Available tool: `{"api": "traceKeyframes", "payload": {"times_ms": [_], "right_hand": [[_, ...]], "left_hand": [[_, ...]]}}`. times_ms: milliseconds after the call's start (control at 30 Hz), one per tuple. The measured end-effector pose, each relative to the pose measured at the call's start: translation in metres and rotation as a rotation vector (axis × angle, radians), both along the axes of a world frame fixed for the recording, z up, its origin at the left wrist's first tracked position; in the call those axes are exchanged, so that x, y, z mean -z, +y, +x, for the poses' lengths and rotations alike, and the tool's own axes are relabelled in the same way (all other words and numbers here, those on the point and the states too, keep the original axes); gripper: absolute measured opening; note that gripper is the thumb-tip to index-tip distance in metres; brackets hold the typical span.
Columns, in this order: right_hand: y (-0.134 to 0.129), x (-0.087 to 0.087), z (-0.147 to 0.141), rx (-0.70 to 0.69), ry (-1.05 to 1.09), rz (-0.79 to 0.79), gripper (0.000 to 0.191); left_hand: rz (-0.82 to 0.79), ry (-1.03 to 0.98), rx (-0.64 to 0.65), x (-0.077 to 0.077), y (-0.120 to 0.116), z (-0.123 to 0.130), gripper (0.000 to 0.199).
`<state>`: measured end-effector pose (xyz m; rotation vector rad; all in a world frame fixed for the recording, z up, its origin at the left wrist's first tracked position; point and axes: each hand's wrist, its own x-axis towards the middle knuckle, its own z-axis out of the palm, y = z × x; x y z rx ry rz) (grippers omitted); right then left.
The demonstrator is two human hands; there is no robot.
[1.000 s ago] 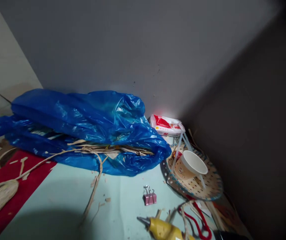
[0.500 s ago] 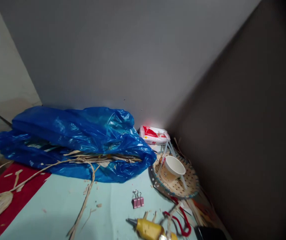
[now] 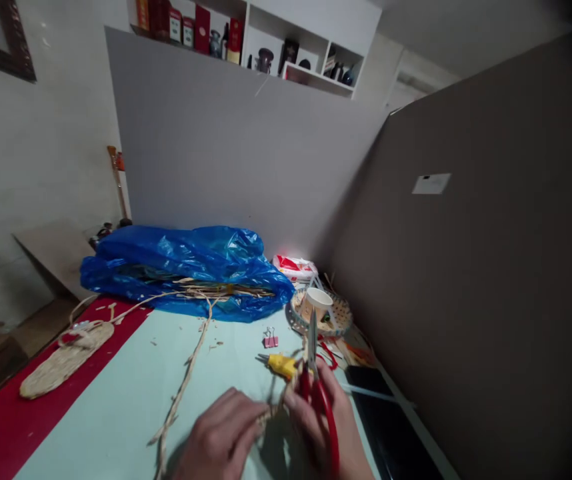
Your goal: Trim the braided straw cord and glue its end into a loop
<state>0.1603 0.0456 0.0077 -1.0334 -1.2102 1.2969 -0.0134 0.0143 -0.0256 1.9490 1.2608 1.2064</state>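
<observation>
Low in the view, my left hand [image 3: 221, 430] is closed, its thumb and fingers pinching a short piece of straw braid [image 3: 268, 416]. My right hand [image 3: 343, 427] grips red-handled scissors [image 3: 312, 350], with the blades pointing up and away from me. The braid runs toward the right fingers; whether they hold it too, I cannot tell. Just beyond the hands lies a yellow glue gun [image 3: 281, 365]. A pink binder clip [image 3: 271, 341] sits behind it. Left of my hands, a long straw strand [image 3: 186, 380] stretches across the pale green tabletop [image 3: 126, 387].
A blue plastic bag [image 3: 181, 250] of straw lies along the grey partition [image 3: 246, 147]. At right are a woven tray [image 3: 343, 320] with a paper cup [image 3: 319, 300], a tissue pack [image 3: 293, 267] and a black flat object [image 3: 391, 427]. A straw sole [image 3: 63, 363] rests on red cloth [image 3: 11, 427].
Both hands have come into view, with scissors in the right and straw braid in the left. The camera has tilted up, showing shelves above the partition.
</observation>
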Motion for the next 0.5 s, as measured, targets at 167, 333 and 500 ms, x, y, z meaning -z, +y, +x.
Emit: {"api": "traceKeyframes", "payload": {"times_ms": [167,333,500], "right_hand": [[0.018,-0.059,-0.006,-0.179,0.102,0.112,0.039],[0.034,-0.087,-0.005,-0.224,0.125,0.218,0.037],[0.046,-0.088,0.007,-0.304,0.028,0.264,0.039]], "left_hand": [[-0.161,-0.229,-0.180,-0.056,0.001,-0.001,0.016],[-0.308,-0.428,0.003,-0.112,0.006,0.005,0.024],[-0.428,-0.618,0.091,-0.131,0.013,0.008,0.023]]}}
